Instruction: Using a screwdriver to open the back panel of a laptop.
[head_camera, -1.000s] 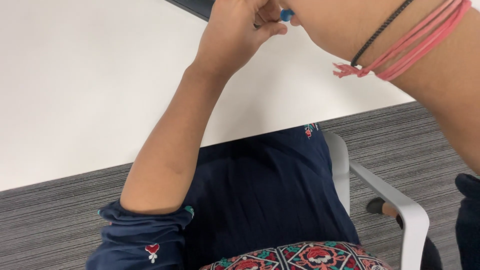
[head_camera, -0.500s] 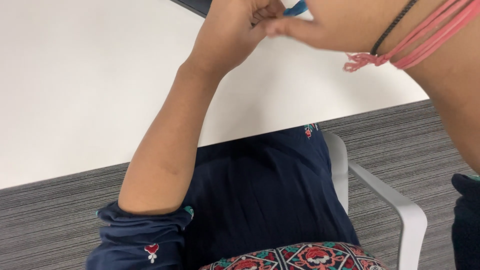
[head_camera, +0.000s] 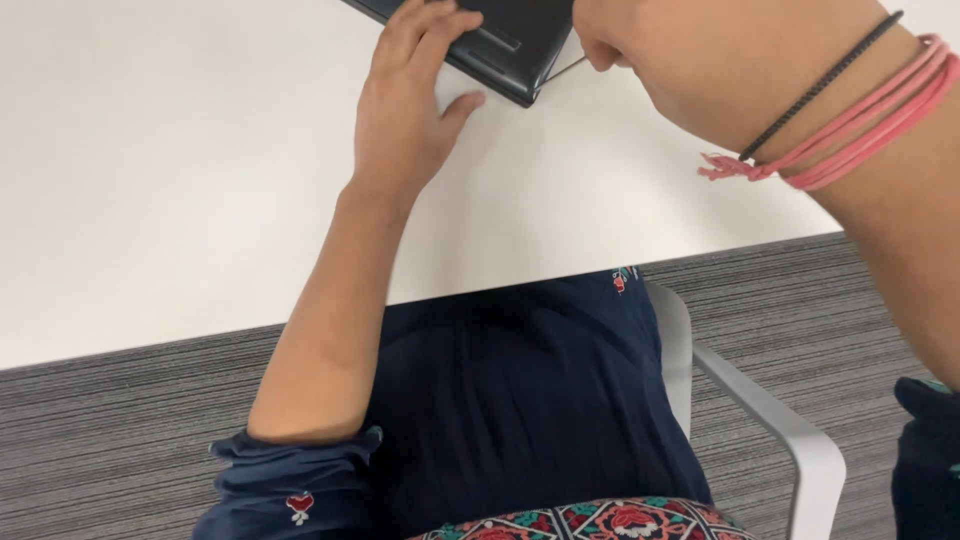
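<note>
While the person sits in a grey chair (head_camera: 760, 410) pulled up to a white table (head_camera: 160, 170), the left hand (head_camera: 405, 110) reaches far across it, fingers (head_camera: 425, 30) spread flat on a black device (head_camera: 490, 35) and thumb against its near edge. To the right, the right hand (head_camera: 700, 60), fingers curled, touches the device's near corner; whether they pinch anything I cannot tell.

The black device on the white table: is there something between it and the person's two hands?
Nothing visible. The left hand already rests on the black device, fingers across its top. The right hand sits beside its corner, near a thin wire.
</note>
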